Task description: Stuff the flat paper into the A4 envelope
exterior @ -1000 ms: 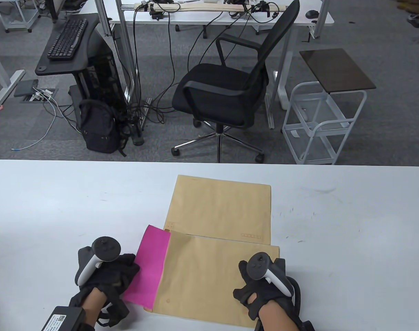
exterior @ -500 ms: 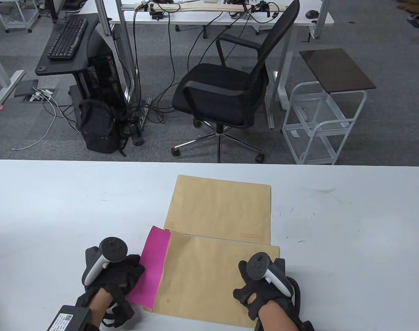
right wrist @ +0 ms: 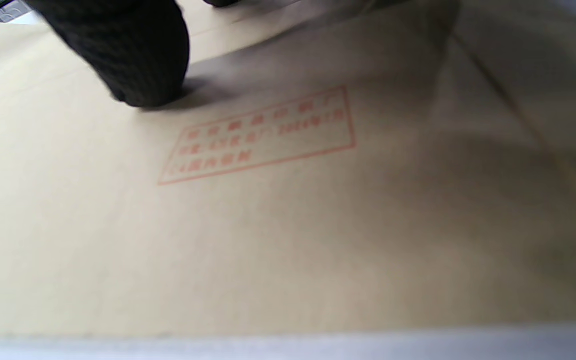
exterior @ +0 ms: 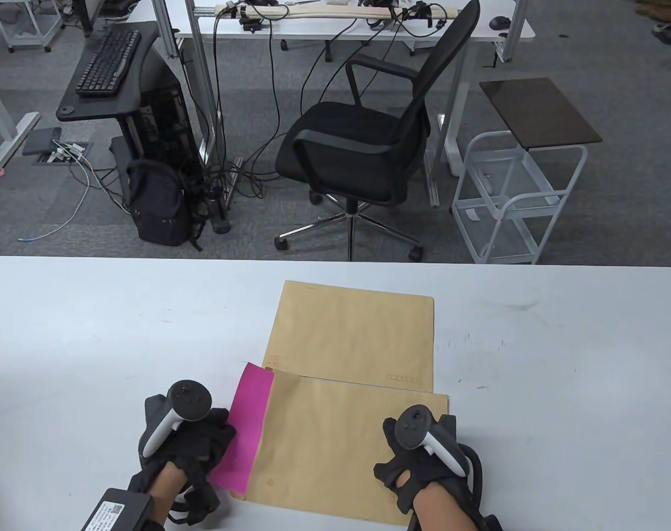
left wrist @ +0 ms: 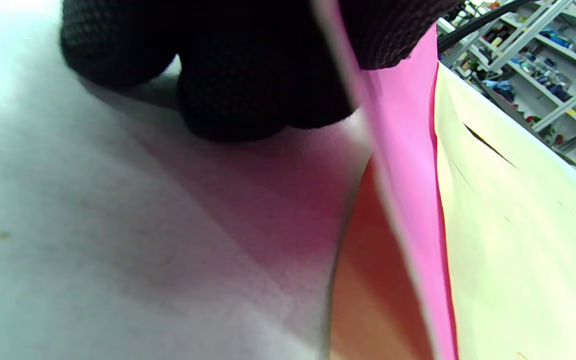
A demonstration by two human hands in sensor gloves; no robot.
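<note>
A pink paper [exterior: 246, 428] sticks out of the left, open end of the near brown A4 envelope [exterior: 330, 442], with most of it inside. My left hand [exterior: 200, 442] pinches the paper's left edge. In the left wrist view its gloved fingers [left wrist: 248, 75] hold the pink sheet [left wrist: 403, 150] next to the envelope's mouth [left wrist: 508, 240]. My right hand [exterior: 418, 462] rests on the envelope's right end. In the right wrist view a fingertip [right wrist: 133, 55] presses the envelope [right wrist: 268, 235] near a red printed box [right wrist: 263, 135].
A second brown envelope [exterior: 357, 332] lies flat just beyond the near one, partly under it. The white table [exterior: 92, 332] ends at a far edge, with an office chair [exterior: 363, 149] and a white cart [exterior: 518, 193] on the floor behind it.
My left hand has moved right with the pink paper, which has slid deeper into the envelope so less pink shows. My right hand and the envelope have stayed put.
</note>
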